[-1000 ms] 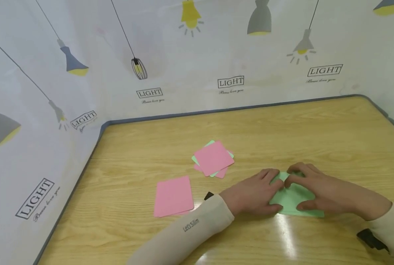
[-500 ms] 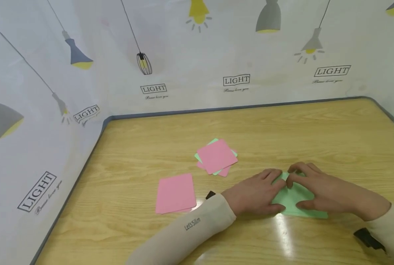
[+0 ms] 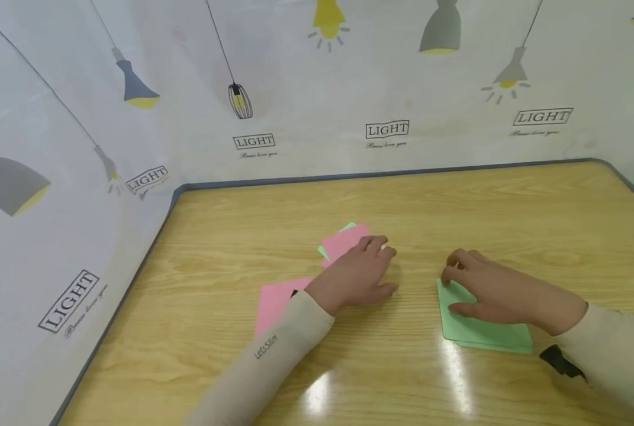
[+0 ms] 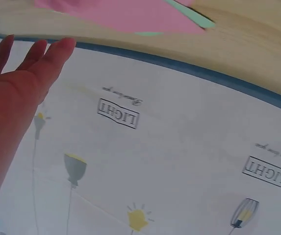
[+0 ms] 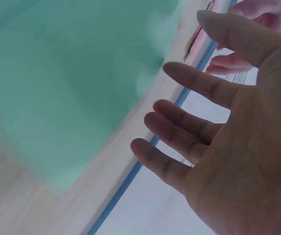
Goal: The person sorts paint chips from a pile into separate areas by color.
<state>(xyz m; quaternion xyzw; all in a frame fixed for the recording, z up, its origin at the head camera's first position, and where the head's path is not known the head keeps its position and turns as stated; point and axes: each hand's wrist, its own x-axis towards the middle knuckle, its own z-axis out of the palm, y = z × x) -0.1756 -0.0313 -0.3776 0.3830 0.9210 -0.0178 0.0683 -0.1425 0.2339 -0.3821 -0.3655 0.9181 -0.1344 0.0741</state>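
Observation:
Two green square sheets, one nearly covering the other, lie at the right of the table. Over their far left part is my right hand, fingers loosely bent. In the right wrist view its fingers are spread, palm bare, beside the green sheet. My left hand is stretched across the near right part of a fanned stack of pink and green squares, holding nothing. In the left wrist view its fingers extend below the stack.
Pink squares lie at the left, partly hidden by the left sleeve. A wooden table carries everything. A white sheet wall printed with lamps rises along its far and side edges.
My left hand has let go of the green sheets and moved left to the fanned stack. My right hand has shifted slightly left. The head view has turned a little.

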